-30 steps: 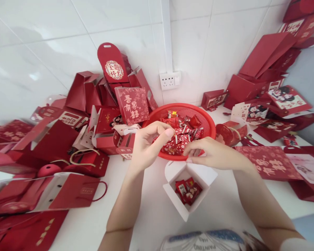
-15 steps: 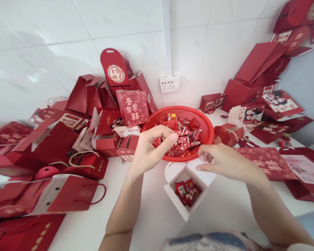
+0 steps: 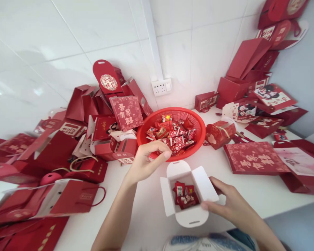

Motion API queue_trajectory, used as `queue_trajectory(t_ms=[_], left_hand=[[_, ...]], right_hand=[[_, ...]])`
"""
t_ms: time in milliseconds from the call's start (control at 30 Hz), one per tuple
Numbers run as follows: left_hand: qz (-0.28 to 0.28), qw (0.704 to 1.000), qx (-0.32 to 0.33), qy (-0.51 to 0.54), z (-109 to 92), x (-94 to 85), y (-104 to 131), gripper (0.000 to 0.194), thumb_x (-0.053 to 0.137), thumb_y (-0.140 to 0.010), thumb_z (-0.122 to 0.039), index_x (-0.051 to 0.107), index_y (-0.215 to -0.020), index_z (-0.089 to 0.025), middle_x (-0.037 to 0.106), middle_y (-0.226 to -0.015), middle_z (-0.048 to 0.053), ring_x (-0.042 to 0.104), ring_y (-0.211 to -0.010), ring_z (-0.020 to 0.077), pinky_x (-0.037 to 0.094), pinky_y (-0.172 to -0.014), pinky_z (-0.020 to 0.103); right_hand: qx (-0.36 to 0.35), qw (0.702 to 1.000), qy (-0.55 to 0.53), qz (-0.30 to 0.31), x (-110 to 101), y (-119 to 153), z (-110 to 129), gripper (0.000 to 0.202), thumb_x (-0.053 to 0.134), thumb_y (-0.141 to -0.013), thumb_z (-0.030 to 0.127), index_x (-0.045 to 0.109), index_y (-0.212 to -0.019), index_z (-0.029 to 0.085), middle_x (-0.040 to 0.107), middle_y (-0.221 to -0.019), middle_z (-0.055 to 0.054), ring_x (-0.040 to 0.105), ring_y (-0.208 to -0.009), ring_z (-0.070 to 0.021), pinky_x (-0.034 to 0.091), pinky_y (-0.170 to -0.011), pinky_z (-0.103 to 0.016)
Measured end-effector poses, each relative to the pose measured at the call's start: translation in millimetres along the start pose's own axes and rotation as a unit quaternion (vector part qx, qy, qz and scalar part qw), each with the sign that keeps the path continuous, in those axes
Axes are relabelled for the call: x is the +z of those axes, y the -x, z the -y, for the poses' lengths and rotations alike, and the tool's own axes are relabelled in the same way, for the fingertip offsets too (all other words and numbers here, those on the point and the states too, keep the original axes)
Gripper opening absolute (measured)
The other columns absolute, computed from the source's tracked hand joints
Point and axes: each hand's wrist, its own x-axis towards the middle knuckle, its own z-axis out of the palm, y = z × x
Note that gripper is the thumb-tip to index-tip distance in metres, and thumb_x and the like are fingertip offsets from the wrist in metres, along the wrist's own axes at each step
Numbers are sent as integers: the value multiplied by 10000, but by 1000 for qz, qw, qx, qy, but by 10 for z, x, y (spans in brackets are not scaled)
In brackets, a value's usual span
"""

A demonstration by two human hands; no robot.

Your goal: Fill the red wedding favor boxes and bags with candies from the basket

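Note:
A small gift box [image 3: 192, 216], white inside with its flaps spread, stands on the table before me. Several red-wrapped sweets [image 3: 185, 200] lie at its bottom. My right hand [image 3: 222, 198] grips the box at its right side, thumb on the near corner and fingers behind the right flap. Left of the box and above the table, my left hand [image 3: 148, 162] is curled, thumb against fingertips; whether anything is between them is hidden. Just beyond it sits a red plastic basket [image 3: 200, 146] holding many wrapped sweets [image 3: 176, 137].
Red gift boxes and bags [image 3: 75, 146] are heaped on the left. More boxes [image 3: 246, 87] are stacked at the right, with a flat red box [image 3: 259, 158] nearer. A socket [image 3: 161, 87] is on the tiled wall behind the white table [image 3: 115, 205].
My right hand has come down from the basket's edge to the box's right side. The box is turned and its flaps are spread. My left hand has drawn back from over the sweets.

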Motion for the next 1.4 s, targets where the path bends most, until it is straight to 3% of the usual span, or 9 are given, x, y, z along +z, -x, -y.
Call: queue_trajectory(t_ms=[167, 267, 433, 600, 767, 1067, 1400], left_hand=[[-86, 986, -137, -28, 194, -34, 498, 246, 722, -887, -415, 726, -920, -171, 733, -853, 65, 670, -783, 178, 546, -762, 289], [-110, 969, -220, -1, 277, 62, 821, 334, 719, -873, -492, 719, -921, -162, 716, -836, 61, 666, -762, 175, 556, -759, 293], [-107, 966, -229, 54, 315, 428, 1114, 349, 711, -877, -510, 726, -954, -171, 689, -1129, 130, 666, -1044, 250, 561, -887, 334], [-146, 952, -252, 99, 373, 698, 1117, 458, 760, -845, -457, 609, -1200, -211, 668, -1210, 121, 652, -1098, 261, 542, -958, 395], [-108, 949, -248, 161, 405, 750, 1031, 592, 757, -847, -442, 552, -1357, -222, 629, -1378, 142, 614, -1232, 301, 507, -1027, 428], [-117, 947, -226, 194, 372, 818, 1042, 557, 742, -857, -405, 574, -1349, -206, 646, -1387, 133, 629, -1246, 305, 483, -1077, 426], [-145, 956, -218, 133, 344, 864, 1126, 404, 710, -873, -369, 656, -1239, -208, 689, -1268, 119, 657, -1150, 277, 519, -1012, 399]], right_hand=[[-38, 998, 0, -47, 10, -76, -13, 448, 797, -770, 507, 658, -1069, 205, 710, -960, -21, 647, -869, -216, 498, -785, -298], [-70, 996, -11, -58, 39, -135, -28, 453, 798, -762, 535, 663, -1045, 208, 703, -957, -38, 655, -876, -226, 517, -802, -319], [-154, 985, -42, -60, 106, -194, -88, 538, 812, -743, 587, 695, -1143, 247, 671, -1243, -103, 647, -1144, -283, 522, -981, -375], [-152, 987, -34, -43, 128, -213, -155, 523, 767, -779, 623, 725, -1164, 272, 622, -1365, -134, 597, -1283, -321, 483, -1086, -450], [-140, 989, -19, -33, 125, -198, -227, 623, 750, -745, 701, 739, -1208, 284, 569, -1445, -147, 532, -1367, -359, 434, -1140, -506], [-153, 987, 3, -37, 160, -214, -189, 495, 752, -803, 599, 727, -1171, 269, 594, -1420, -143, 575, -1331, -326, 481, -1105, -466], [-178, 983, 18, -48, 254, -249, -236, 374, 690, -879, 523, 710, -1144, 259, 627, -1371, -135, 614, -1282, -300, 519, -1059, -436]])
